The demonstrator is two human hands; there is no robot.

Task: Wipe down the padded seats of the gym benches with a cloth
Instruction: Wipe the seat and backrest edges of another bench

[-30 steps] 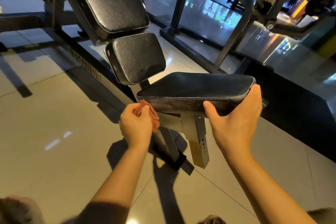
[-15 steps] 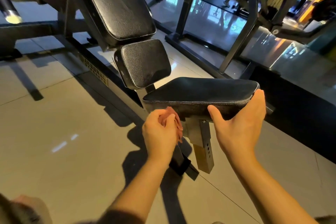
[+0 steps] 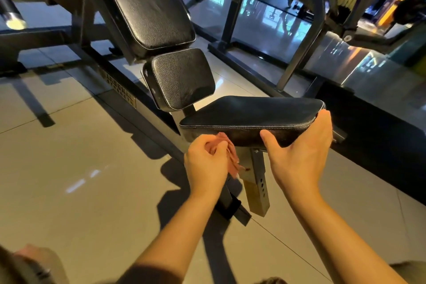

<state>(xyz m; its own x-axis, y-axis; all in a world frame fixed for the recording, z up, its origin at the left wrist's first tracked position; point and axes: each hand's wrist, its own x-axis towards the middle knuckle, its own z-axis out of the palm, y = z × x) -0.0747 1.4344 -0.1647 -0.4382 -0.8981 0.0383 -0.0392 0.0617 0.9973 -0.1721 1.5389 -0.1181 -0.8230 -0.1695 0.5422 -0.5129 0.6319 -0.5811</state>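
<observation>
To wipe the front wall of the seat pad [image 3: 253, 113] well, the bunched pink cloth [image 3: 231, 157] should be spread flatter, pressed firmly and drawn along the pad's length in one pass, judging by how little of it meets the pad. The right hand [image 3: 302, 152] braces the pad, thumb on its front wall, fingers hooked over its right end. The left hand [image 3: 206, 163] clenches the cloth, which touches the pad's lower front edge, left of that thumb

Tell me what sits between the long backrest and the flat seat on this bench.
A small tilted black pad sits between the backrest and the seat, as the head view shows.
</observation>
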